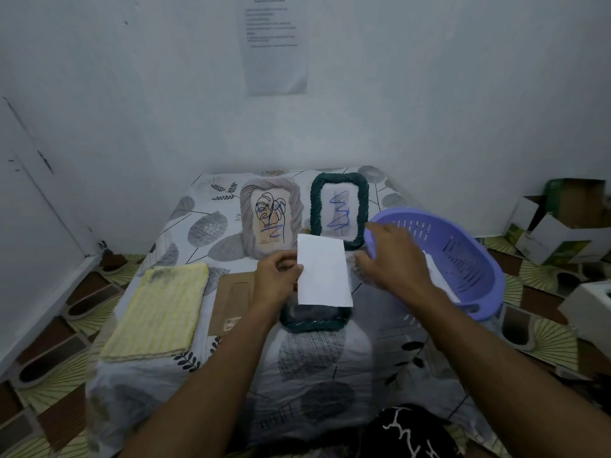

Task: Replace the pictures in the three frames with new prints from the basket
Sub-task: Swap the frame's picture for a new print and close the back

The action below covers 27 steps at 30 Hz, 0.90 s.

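My left hand pinches the left edge of a blank white print and holds it upright over a dark green frame lying flat on the table. My right hand hovers just right of the print, fingers spread and relaxed, next to the rim of the purple basket. White paper lies inside the basket, partly hidden by my right hand. A beige frame with a line drawing and a second dark green frame with a blue scribble stand upright at the back.
A yellow woven mat lies at the table's left. A brown cardboard backing rests beside my left hand. The table wears a leaf-patterned cloth. Cardboard boxes sit on the floor at right. A sheet of printed text hangs on the wall.
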Motion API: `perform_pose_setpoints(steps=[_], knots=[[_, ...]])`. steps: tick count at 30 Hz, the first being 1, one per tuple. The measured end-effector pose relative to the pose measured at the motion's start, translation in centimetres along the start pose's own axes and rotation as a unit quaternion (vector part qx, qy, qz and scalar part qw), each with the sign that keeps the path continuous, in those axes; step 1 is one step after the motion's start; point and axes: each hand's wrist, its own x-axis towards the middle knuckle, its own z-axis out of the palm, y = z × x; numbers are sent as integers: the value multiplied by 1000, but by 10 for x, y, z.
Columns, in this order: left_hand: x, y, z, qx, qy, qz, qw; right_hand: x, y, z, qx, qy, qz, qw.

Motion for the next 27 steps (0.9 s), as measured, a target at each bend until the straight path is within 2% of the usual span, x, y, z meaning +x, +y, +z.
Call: perform_pose_setpoints(steps=[3, 4, 10, 22, 24, 27], knots=[[-2, 2, 21, 5, -33, -24, 999, 11, 19, -16, 18, -194, 100, 976], [-2, 1, 28, 8, -44, -38, 998, 13, 22, -20, 32, -223, 108, 968], [1, -5, 65, 65, -75, -59, 993, 20, 32, -36, 66, -168, 104, 978], [-3, -5, 105, 112, -137, -70, 982, 7, 28, -11, 81, -166, 71, 980], [0, -5, 98, 142, -137, -50, 979, 7, 29, -9, 86, -161, 73, 981], [6, -6, 78, 245, -114, 48, 962, 7, 33, -5, 91, -157, 83, 980]])
